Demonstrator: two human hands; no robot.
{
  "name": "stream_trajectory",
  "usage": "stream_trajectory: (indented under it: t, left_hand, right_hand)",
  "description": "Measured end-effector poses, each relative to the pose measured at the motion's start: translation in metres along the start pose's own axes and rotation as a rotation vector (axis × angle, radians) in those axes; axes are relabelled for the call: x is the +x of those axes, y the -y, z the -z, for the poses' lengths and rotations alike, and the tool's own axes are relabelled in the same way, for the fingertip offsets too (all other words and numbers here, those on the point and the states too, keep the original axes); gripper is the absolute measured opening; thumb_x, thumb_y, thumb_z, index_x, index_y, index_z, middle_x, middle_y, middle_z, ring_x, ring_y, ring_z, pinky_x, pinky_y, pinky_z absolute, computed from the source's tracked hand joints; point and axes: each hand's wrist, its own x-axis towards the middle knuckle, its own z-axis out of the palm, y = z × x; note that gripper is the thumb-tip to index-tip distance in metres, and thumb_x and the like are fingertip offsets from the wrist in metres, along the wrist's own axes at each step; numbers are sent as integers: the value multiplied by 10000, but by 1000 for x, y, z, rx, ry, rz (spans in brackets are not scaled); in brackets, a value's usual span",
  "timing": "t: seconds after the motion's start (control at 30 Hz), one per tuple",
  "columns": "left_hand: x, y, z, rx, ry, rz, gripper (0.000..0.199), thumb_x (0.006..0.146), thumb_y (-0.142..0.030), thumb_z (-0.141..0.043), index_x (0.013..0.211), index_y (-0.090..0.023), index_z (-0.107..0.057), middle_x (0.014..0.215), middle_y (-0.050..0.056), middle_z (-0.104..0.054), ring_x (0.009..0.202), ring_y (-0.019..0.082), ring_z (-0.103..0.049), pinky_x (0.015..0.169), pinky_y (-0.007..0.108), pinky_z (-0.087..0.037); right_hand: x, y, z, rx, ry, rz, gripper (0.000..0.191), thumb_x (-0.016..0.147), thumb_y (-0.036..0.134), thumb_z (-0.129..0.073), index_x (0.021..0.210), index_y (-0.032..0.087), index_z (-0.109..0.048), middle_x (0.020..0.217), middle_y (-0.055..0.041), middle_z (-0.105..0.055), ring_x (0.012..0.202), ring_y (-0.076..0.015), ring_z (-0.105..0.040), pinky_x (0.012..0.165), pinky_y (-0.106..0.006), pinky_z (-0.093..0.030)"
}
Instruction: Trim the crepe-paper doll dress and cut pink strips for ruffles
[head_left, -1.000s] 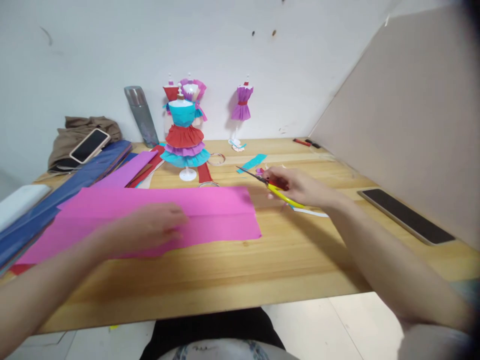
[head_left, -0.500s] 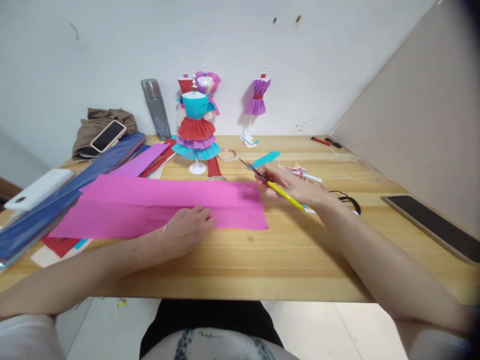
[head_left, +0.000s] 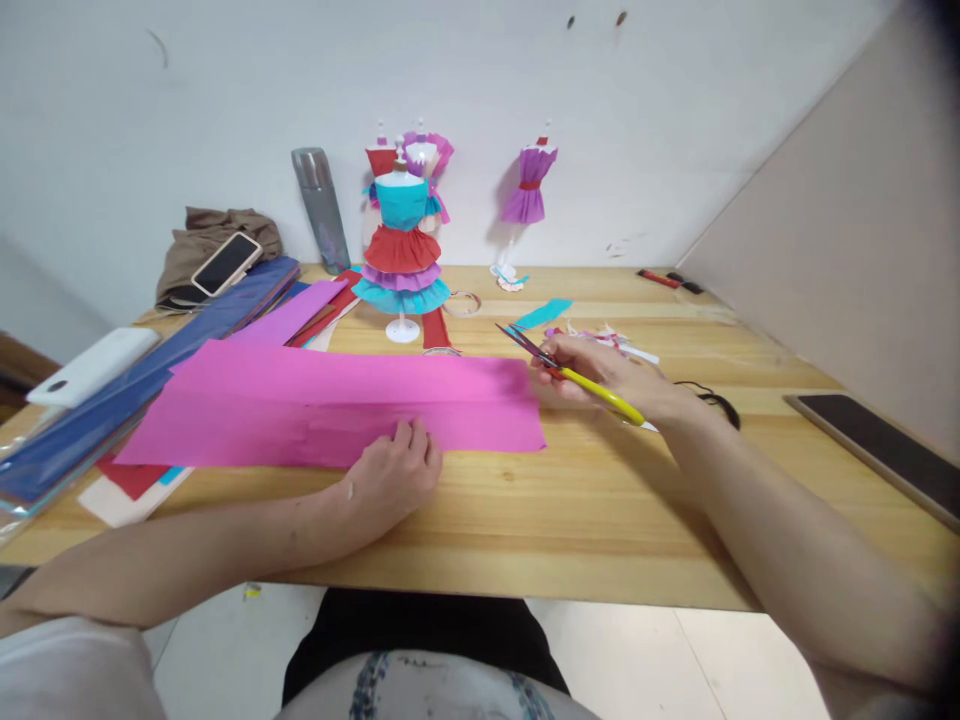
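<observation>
A long sheet of pink crepe paper [head_left: 255, 420] lies across the table, creased lengthwise. My left hand [head_left: 401, 465] rests on its front edge with the fingers curled and pressed together on the paper; the fingertips are partly hidden. In my right hand [head_left: 592, 365] is a pair of scissors [head_left: 604, 395] with yellow handles, held by the middle with the blades pointing to the far left. The blades look nearly closed, just past the right end of the pink sheet. Behind the paper stands a small dress form [head_left: 403, 205] in a tiered turquoise, red and purple paper dress.
Another dress form [head_left: 529, 185] in purple stands by the wall, near a grey flask [head_left: 321, 210]. A blue packet [head_left: 142, 385], a white power bank [head_left: 94, 367] and a phone [head_left: 227, 264] are at left. Paper scraps [head_left: 600, 338] and a dark tablet-like slab [head_left: 877, 440] are at right.
My left hand has slid slightly toward me on the paper, its fingers more bent. The scissors remain in my right hand near the sheet's end. The whole view has shifted a little.
</observation>
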Motion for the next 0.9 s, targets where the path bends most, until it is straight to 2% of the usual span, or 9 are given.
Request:
stream_trajectory:
  t: [0.07,0.17,0.27,0.37,0.43,0.5,0.67,0.8,0.9]
  left_hand:
    - [-4,-2,-5,18,-42,-2,338,886,18,-480,1148,-24,-689,1153,236,-737,989,293,-743,562,284,-569]
    - [-7,-5,-9,-23,-102,-36,324,923,-7,-475,1168,-15,-687,1218,240,-730,1132,321,-721,795,363,-639]
    - [-8,-6,-4,-188,-88,-98,333,948,-29,-464,1217,-21,-661,1278,228,-709,1223,312,-685,1034,412,-579]
    - [-9,-8,6,-428,-32,-174,376,975,-118,-502,1334,-51,-590,1424,230,-619,1377,342,-573,1159,457,-490]
    - [-9,-8,11,-517,-21,-197,416,1004,-214,-517,1392,-68,-542,1489,239,-561,1438,379,-501,1176,512,-463]
    - [-9,-8,14,-552,-20,-216,407,1032,-270,-488,1378,-64,-547,1486,240,-561,1437,382,-499,1173,522,-459]
    - [-7,-7,14,-614,1,-272,351,1031,-166,-423,1316,-48,-592,1434,222,-609,1400,321,-546,1198,459,-427]
    - [-8,-9,10,-626,72,-128,559,1011,-381,-561,1489,-104,-479,1582,254,-455,1531,437,-342,1213,637,-344]
    - [-8,-8,9,-664,166,-79,631,996,-467,-566,1487,-80,-484,1590,275,-432,1528,458,-333,1228,634,-324]
  right_hand:
    - [0,-2,-1,26,11,-7,390,841,563,-721,946,243,-524,888,-17,-550,790,-203,-512,698,-330,-396]
    - [0,-4,-3,54,30,-15,428,817,591,-747,929,238,-532,858,-15,-540,761,-202,-497,683,-331,-374]
    - [-1,-4,-5,24,44,-38,437,822,592,-748,910,221,-534,841,-10,-523,748,-187,-477,668,-320,-360]
    - [-2,-2,-8,11,95,-49,423,864,595,-701,913,206,-543,834,-4,-515,752,-180,-479,675,-313,-371]
    - [-3,0,-10,39,148,-46,411,883,587,-680,925,200,-549,832,-1,-510,749,-174,-476,675,-310,-379]
    - [-2,2,-11,61,190,-46,422,871,592,-689,926,194,-557,828,-2,-514,737,-168,-468,665,-306,-382]
    - [-1,13,-11,39,197,-85,438,871,620,-671,878,194,-567,810,-7,-537,738,-170,-492,676,-310,-401]
    - [-1,15,-13,17,164,-100,466,861,659,-670,876,202,-577,819,-12,-548,756,-175,-505,671,-304,-415]
    - [-1,11,-16,31,161,-72,463,860,659,-672,883,206,-579,797,-2,-540,714,-156,-483,639,-286,-413]
